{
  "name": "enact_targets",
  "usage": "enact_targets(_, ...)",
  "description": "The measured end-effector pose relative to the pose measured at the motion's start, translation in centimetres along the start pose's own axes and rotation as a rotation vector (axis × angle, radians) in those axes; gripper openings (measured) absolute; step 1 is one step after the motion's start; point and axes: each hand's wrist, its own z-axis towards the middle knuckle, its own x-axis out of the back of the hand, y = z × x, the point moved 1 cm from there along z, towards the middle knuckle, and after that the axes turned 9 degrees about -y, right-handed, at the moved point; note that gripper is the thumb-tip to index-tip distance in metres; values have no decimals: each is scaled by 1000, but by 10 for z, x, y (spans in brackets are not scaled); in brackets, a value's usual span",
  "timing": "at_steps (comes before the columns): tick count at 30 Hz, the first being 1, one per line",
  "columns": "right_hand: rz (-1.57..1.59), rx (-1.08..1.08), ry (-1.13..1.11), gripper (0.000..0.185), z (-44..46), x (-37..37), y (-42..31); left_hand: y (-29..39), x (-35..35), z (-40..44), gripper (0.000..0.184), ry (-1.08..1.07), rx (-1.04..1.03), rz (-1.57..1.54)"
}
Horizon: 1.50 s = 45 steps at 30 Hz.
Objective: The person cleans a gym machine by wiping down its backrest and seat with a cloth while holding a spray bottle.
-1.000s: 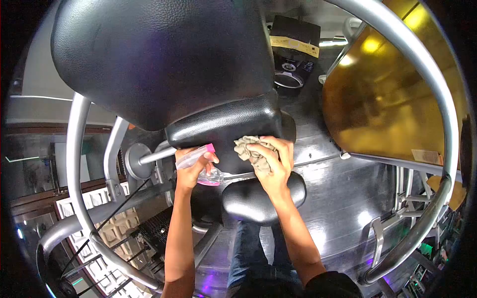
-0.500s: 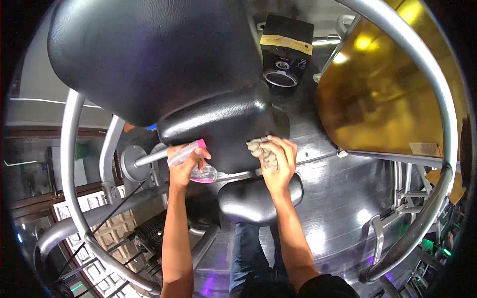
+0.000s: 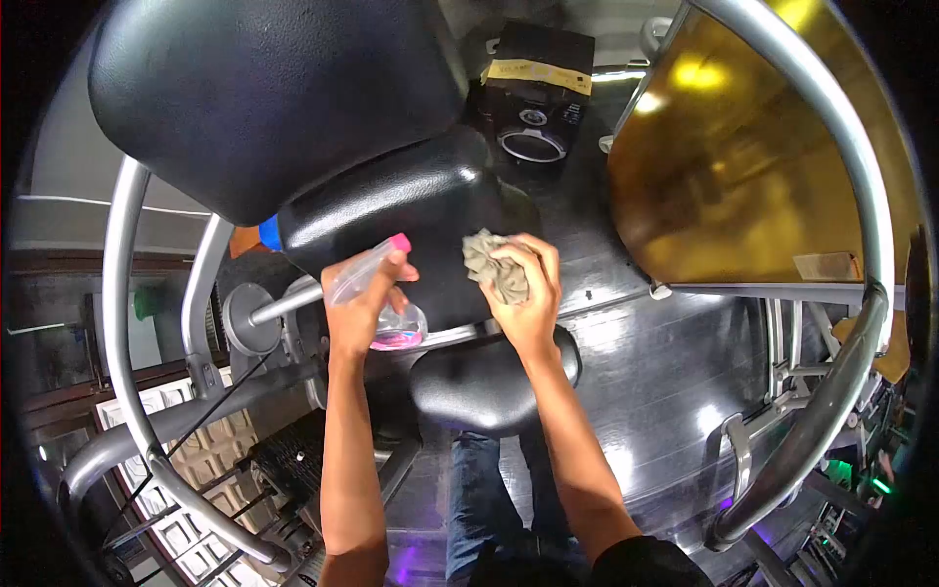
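My left hand (image 3: pixel 364 298) is closed round a clear spray bottle (image 3: pixel 399 328) with a pink nozzle and a little pink liquid at its bottom. In my right hand (image 3: pixel 531 284) is a crumpled grey-beige cloth (image 3: pixel 492 266), bunched between thumb and fingers. Both hands are above the black padded seat (image 3: pixel 440 210) of a gym machine; whether the cloth touches the padding I cannot tell. Behind the seat rises a large black backrest (image 3: pixel 274 88). A smaller black pad (image 3: pixel 469 386) lies below my hands, nearer my legs.
Curved grey metal tubes (image 3: pixel 861 176) frame the machine on both sides. A black speaker (image 3: pixel 533 117) with a yellow strip stands at the back. On the right is a gold-tinted panel (image 3: pixel 743 176). A round metal plate (image 3: pixel 251 318) on a bar is at the left.
The camera view has shifted slightly. My right hand has moved a little up and left with the cloth. My left hand still holds the bottle, which has tilted a little.
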Motion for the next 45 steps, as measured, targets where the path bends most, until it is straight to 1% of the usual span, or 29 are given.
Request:
enact_targets(2, -7, -69, 16, 44, -14, 4, 20, 12, -13, 9, 32, -89, 5, -51)
enact_targets(3, -8, -66, 22, 44, -14, 7, 20, 19, -18, 15, 31, -139, 19, -81)
enact_targets(5, 56, -138, -7, 39, -10, 11, 20, 28, -26, 27, 31, -246, 46, -72)
enact_targets(6, 134, -220, 36, 33, -5, 11, 17, 28, -28, 30, 30, -277, 56, -69)
enact_targets(7, 134, -217, 44, 33, 2, 10, 16, 28, -31, 34, 30, -309, 68, -67)
enact_targets(9, 279, -568, 166, 32, 20, 4, 19, 25, -31, 36, 30, -306, 61, -52)
enact_targets(10, 220, -492, 170, 34, 31, 1, 18, 22, -28, 36, 30, -315, 71, -63)
enact_targets(11, 271, -437, 165, 33, 40, -3, 20, 19, -25, 36, 29, -326, 86, -74)
enact_targets(13, 209, -422, 63, 32, 69, 2, 3, 20, -22, 37, 30, -371, 68, -92)
enact_targets(14, 349, -521, 15, 30, 79, 2, 0, 21, -24, 36, 30, -368, 49, -80)
enact_targets(15, 356, -525, 14, 30, 81, 2, 3, 22, -25, 35, 30, -365, 30, -65)
enact_targets(17, 265, -333, -42, 28, 84, 8, 13, 17, -24, 34, 30, -375, 1, -34)
enact_targets(18, 219, -321, -73, 29, 80, 12, 19, 19, -26, 34, 29, -363, -8, -1)
enact_targets(22, 277, -349, -111, 30, 65, 24, 38, 9, -26, 33, 25, -350, 0, -14)
enact_targets(24, 105, -311, -91, 29, 64, 26, 41, 5, -26, 32, 23, -312, -47, 71)
enact_targets(25, 110, -314, -90, 29, 63, 26, 45, 5, -27, 32, 23, -313, -44, 76)
enact_targets(28, 285, -584, 7, 29, 56, 22, 69, 6, -28, 32, 21, -304, -94, 55)
enact_targets(29, 289, -586, 7, 29, 55, 22, 75, 5, -28, 32, 21, -303, -91, 59)
enact_targets(31, 86, -662, -16, 28, 50, 25, 90, 3, -28, 31, 19, -292, -92, 3)
enact_targets(32, 86, -735, -24, 26, 47, 26, 96, 3, -28, 31, 18, -298, -88, -13)
enact_targets(33, 88, -737, -26, 26, 50, 25, 93, 3, -27, 31, 18, -297, -85, -11)
enact_targets(35, 263, -858, -31, 22, 52, 24, 86, 5, -28, 31, 18, -299, -119, 49)
enact_targets(36, 354, -821, 1, 19, 62, 27, 65, 6, -28, 32, 19, -317, -141, 83)
enact_targets(37, 410, -905, 20, 18, 70, 26, 47, 5, -28, 32, 19, -318, -140, 80)
enact_targets(39, 286, -673, -38, 20, 79, 23, 20, 4, -28, 31, 22, -294, -167, 144)
enact_targets(41, 128, -375, 23, 25, 79, 7, 12, 5, -33, 29, 23, -259, -132, 105)
enact_targets(42, 153, -442, -21, 31, 82, 12, -2, 5, -33, 28, 23, -242, -144, 115)
enact_targets(43, 152, -442, -20, 31, 77, 13, 0, 4, -34, 28, 22, -225, -157, 126)
enact_targets(45, 44, -320, 5, 32, 63, 15, 12, 3, -34, 26, 23, -215, -150, 167)
